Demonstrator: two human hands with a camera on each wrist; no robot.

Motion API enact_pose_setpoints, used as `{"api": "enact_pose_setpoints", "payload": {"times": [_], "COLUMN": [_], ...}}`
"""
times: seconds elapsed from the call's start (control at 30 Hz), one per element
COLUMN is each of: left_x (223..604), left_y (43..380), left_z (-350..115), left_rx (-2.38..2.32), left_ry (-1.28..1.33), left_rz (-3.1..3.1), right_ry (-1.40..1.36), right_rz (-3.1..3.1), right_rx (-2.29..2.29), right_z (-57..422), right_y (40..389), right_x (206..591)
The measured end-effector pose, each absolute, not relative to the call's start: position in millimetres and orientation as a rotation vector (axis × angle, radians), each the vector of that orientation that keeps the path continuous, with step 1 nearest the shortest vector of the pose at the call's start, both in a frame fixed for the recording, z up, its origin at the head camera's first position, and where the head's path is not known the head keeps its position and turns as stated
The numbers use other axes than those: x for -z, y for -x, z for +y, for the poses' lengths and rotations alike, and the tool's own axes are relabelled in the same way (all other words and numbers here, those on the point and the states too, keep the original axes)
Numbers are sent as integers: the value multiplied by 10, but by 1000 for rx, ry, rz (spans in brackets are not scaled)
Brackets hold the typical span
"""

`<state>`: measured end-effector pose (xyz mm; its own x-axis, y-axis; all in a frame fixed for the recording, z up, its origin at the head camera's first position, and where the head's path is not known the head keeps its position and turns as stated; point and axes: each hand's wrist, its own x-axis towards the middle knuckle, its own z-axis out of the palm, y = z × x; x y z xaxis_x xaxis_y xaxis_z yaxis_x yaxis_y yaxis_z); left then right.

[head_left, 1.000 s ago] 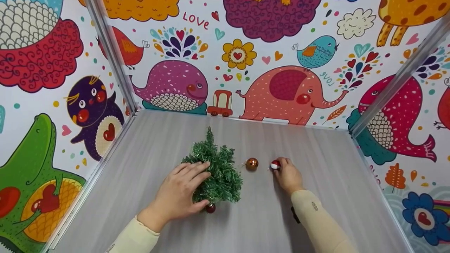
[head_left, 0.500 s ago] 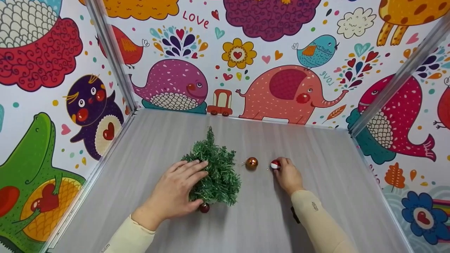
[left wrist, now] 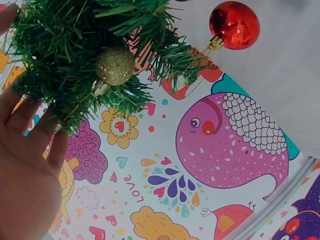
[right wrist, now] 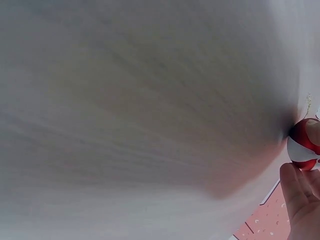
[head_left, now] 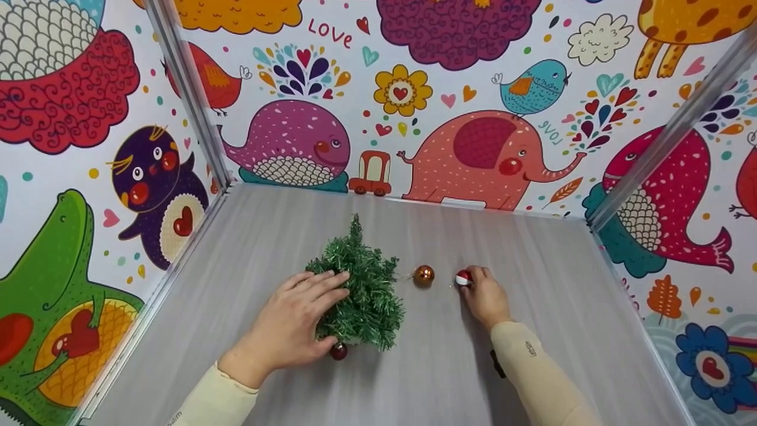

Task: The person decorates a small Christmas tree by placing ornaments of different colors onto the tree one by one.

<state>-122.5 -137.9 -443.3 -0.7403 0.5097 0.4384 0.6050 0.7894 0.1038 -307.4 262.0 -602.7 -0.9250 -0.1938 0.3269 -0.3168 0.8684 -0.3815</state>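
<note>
A small green tinsel Christmas tree (head_left: 364, 296) stands on the table's middle. My left hand (head_left: 298, 325) rests on its left side, fingers fairly straight among the branches. By the thumb, a dark red bauble (head_left: 338, 351) hangs low on the tree, glossy red in the left wrist view. That view also shows a gold glitter bauble (left wrist: 116, 66) on a branch. To the right, my right hand (head_left: 486, 296) pinches a red and white bauble (head_left: 463, 278) at the table surface. In the right wrist view, fingers and thumb hold this ball (right wrist: 301, 145), partly cut off.
A shiny copper bauble (head_left: 423, 276) lies on the table between the tree and my right hand. The grey wood-grain table (head_left: 284, 213) is enclosed by cartoon-printed panels (head_left: 461, 89), with metal posts (head_left: 195, 100) at the corners.
The tree has turned slightly under my left hand, its red bauble shifting left. My left hand has slid a little left. The right hand stays put with the red and white bauble.
</note>
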Motion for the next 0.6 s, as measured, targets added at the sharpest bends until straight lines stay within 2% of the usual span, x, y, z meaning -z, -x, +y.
{"api": "enact_pose_setpoints", "payload": {"times": [0.3,0.6], "left_x": [4430,4432], "left_y": [1212,1219], "left_z": [-1370,-1384], "left_rx": [341,355], "left_ry": [830,844], "left_rz": [-2616,-2593], "right_ry": [-406,-557], "right_rz": [-2726,-2619], "right_rx": [-636,-750], "right_z": [2621,2620], "right_y": [3030,2781], "right_x": [5986,5785]}}
